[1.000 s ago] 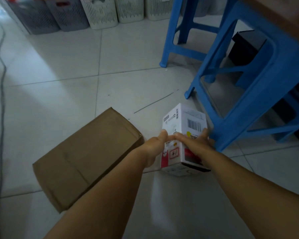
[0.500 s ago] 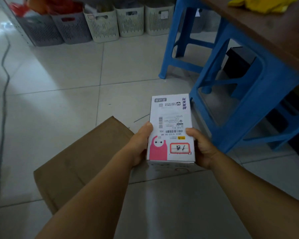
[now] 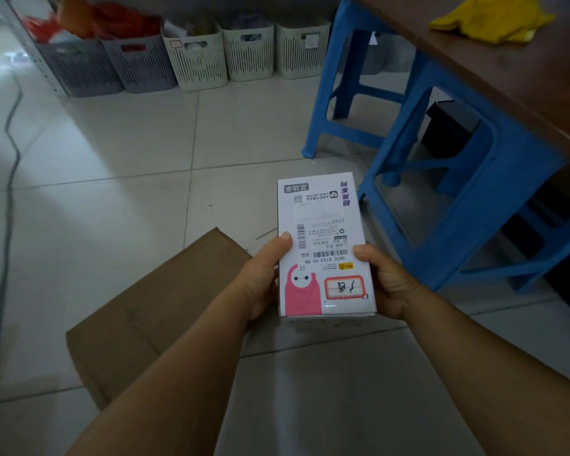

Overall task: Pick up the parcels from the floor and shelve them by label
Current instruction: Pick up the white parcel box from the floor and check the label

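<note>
A white parcel with a pink cartoon figure, barcodes and a shipping label is held in the air above the floor, its labelled face turned up toward me. My left hand grips its left edge with the thumb on top. My right hand grips its right edge. A larger brown cardboard parcel lies on the tiled floor below and to the left, partly hidden by my left forearm.
Two blue plastic stools stand to the right under a brown table with a yellow cloth on it. Grey and white slotted baskets line the far wall. A dark cable runs along the floor at left.
The white parcel went from standing on the floor to lifted in both hands, turned label side up. My view has tilted up, showing the baskets and the table.
</note>
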`<state>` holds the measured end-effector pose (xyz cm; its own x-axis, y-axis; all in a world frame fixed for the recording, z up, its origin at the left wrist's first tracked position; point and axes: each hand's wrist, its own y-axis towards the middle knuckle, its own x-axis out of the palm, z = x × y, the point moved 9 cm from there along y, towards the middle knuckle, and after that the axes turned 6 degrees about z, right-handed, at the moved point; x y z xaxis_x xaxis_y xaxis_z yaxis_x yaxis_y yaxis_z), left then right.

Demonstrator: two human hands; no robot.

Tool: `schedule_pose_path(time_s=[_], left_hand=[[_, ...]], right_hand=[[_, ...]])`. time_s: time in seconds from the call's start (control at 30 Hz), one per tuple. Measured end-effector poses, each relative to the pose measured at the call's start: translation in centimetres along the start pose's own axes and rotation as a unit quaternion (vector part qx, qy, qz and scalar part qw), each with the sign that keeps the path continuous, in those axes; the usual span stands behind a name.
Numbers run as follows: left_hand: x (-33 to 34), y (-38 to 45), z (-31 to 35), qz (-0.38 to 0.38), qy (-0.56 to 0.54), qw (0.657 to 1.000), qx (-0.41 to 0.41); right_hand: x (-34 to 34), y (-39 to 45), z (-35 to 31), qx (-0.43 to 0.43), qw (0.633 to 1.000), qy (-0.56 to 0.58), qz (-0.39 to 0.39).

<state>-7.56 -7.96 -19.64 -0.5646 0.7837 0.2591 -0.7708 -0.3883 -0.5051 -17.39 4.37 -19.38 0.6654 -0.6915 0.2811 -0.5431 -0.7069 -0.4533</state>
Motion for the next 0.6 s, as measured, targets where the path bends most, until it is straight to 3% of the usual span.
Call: schedule_pose_path(time_s=[0.1, 0.13, 0.23, 0.3, 0.43, 0.6], left_hand=[[-0.6, 0.1, 2.2, 0.083, 0.146, 0.980, 0.111], [-0.8, 0.1, 3.0, 0.120, 0.244, 0.950, 0.154], [0.1, -0.8, 4.5, 0.168, 0.512, 0.809, 0.234], [0.4, -1.5, 5.2, 0.177, 0.580, 0.751, 0.262], [1.6, -1.7, 4.5, 0.125, 0.695, 0.655, 0.270], [2.9, -1.5, 5.2, 0.094, 0.774, 0.567, 0.267]], right_hand=[[-1.3, 0.1, -0.4, 0.001, 0.977, -0.183, 0.107], [-1.7, 0.2, -0.9, -0.015, 0.952, -0.276, 0.133], [-1.2, 0.1, -2.2, -0.045, 0.877, -0.459, 0.136], [-0.6, -0.2, -2.6, -0.052, 0.847, -0.516, 0.116], [0.9, -0.6, -3.6, -0.094, 0.771, -0.623, 0.095], [3.2, -1.1, -5.7, -0.148, 0.696, -0.698, 0.074]])
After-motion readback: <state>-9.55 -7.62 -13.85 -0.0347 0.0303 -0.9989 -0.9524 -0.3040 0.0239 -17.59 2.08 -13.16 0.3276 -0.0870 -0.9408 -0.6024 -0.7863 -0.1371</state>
